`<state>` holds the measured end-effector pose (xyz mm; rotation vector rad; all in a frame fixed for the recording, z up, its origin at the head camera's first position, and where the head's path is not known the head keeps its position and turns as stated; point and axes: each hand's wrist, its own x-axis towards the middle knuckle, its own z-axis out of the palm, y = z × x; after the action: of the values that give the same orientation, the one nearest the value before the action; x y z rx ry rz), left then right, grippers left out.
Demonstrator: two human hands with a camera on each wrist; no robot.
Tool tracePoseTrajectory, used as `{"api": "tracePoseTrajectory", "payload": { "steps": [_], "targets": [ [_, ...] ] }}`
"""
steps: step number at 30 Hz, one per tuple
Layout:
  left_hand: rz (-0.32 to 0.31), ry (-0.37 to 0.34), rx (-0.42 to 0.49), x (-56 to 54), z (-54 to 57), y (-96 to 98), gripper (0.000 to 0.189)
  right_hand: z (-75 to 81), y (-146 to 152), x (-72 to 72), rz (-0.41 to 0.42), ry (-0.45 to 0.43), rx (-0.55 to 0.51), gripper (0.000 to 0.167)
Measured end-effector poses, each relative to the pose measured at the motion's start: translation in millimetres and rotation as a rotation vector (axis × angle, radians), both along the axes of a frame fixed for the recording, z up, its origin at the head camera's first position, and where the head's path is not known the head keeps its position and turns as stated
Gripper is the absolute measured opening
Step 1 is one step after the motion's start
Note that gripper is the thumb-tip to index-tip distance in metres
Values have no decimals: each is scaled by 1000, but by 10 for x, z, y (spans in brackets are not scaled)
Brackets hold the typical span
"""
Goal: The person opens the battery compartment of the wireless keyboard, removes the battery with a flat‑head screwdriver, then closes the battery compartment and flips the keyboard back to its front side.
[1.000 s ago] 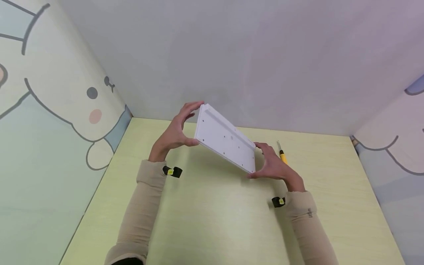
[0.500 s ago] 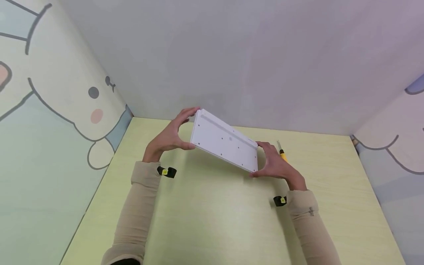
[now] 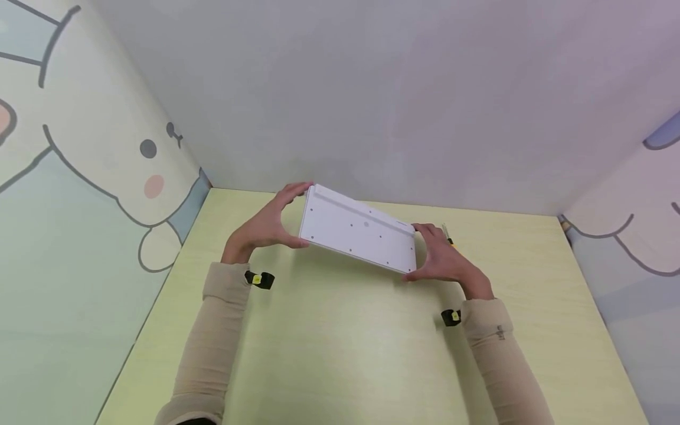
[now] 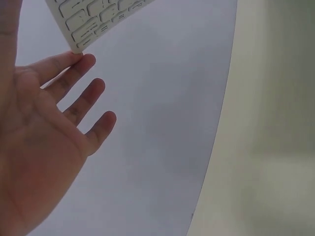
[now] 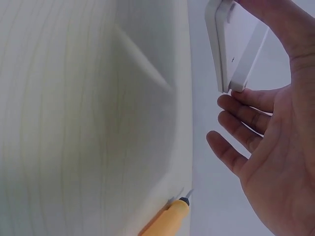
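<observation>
A white keyboard (image 3: 358,232) is held up over the table, its underside with small dark screws facing the head camera. It tilts down toward the right. My left hand (image 3: 268,221) grips its left end, thumb at the lower corner and fingers at the upper one. At the other end, my right hand (image 3: 440,258) holds it the same way. In the left wrist view, a corner of the keyboard's keys (image 4: 93,17) shows above the left fingertips (image 4: 87,60). The right wrist view shows the keyboard's thick edge (image 5: 238,73) between the right thumb and fingers.
A screwdriver (image 5: 170,219) with a yellow handle lies on the light wood-grain table (image 3: 340,342), behind the right hand. A grey wall (image 3: 372,106) rises at the table's back edge, and cartoon-printed walls (image 3: 90,236) stand on both sides.
The keyboard's left end has come down and left with my left hand, so it slopes less and shows more of its underside. My right hand has shifted slightly right, covering more of the screwdriver.
</observation>
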<state>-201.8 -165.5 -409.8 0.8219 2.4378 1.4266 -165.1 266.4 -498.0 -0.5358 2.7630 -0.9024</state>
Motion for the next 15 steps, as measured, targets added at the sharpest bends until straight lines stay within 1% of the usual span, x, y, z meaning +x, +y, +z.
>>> {"api": "tracePoseTrajectory", "payload": {
  "steps": [5, 10, 15],
  "targets": [
    [20, -54, -55, 6, -99, -46, 122, 26, 16, -26, 5, 3, 20, 129],
    [19, -73, -81, 2, -204, -87, 120, 17, 24, -31, 6, -8, 36, 131],
    [13, -102, -117, -18, -319, -118, 119, 3, 41, -30, 12, 7, 64, 132]
  ]
}}
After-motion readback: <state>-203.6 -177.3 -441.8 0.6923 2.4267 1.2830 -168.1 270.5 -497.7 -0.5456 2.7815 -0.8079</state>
